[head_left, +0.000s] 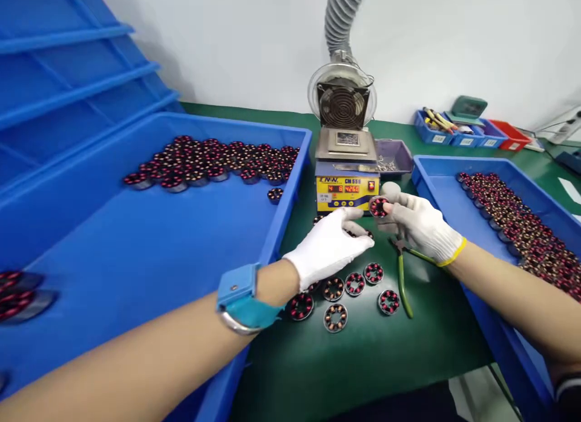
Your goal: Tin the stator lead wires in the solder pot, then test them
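Note:
My right hand (420, 222), in a white glove with a yellow cuff edge, grips a small wound motor stator (378, 206) between thumb and fingers, in front of the yellow-fronted device. Just left of it, my left hand (333, 243), also gloved and with a blue strap at the wrist, has its fingers spread. Dark bits of stators show behind and between those fingers; whether they touch I cannot tell. Several loose stators with red or copper coils, such as one stator (335, 318), lie on the green table (363, 367). Green-handled pliers (402, 276) lie below my right hand.
A blue tray (200, 240) of stators is on the left, another blue tray (481, 289) on the right. The solder pot (347, 168) carries a fan (344, 104) under a grey duct (341, 19). Behind it sits a purple bin (394, 152). Small tool bins (465, 137) stand at the back right.

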The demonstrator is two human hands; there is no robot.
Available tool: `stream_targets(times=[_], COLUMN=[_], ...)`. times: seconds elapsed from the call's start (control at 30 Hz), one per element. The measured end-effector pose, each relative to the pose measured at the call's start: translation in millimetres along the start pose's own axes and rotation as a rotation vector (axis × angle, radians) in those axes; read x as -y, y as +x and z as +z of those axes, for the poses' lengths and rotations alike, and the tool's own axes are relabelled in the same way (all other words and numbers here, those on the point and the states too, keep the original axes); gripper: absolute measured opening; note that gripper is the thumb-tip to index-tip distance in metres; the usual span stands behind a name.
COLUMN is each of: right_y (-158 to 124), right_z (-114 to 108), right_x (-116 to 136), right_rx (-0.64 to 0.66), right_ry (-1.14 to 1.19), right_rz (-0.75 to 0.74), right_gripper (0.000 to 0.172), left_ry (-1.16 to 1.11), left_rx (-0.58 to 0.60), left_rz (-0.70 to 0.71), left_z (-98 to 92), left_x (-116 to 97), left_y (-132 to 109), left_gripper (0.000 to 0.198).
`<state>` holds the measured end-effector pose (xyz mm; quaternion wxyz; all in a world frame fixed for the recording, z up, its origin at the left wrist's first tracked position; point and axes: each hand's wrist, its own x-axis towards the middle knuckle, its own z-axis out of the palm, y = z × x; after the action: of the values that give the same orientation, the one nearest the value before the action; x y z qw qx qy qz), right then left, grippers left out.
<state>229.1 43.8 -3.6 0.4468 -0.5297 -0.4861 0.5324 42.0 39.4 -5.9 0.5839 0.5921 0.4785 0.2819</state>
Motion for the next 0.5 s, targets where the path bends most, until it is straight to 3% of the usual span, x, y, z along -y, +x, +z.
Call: stream_targets(times=[0.13, 0.27, 0.5], right_y=[-8, -8, -9], right_z=[10, 15, 14], right_x=[4, -4, -5], right_rx=[0.023, 0.065, 0.044], right_ry=[0.032, 0.017, -0.105], right_rz=[0.051, -0.043, -0.204], right_gripper=[0.034, 0.03, 0.035], left_ry=[-0.079, -0.095, -0.047], left_rx=[0.105, 0.199, 0.141], left_rz=[-0.034, -0.066, -0.109], left_z=[2.6, 0.1, -1.9], left_x=[-5, -7, -16], left_y=[-7, -7, -10], left_gripper=[0.054, 0.03, 0.03])
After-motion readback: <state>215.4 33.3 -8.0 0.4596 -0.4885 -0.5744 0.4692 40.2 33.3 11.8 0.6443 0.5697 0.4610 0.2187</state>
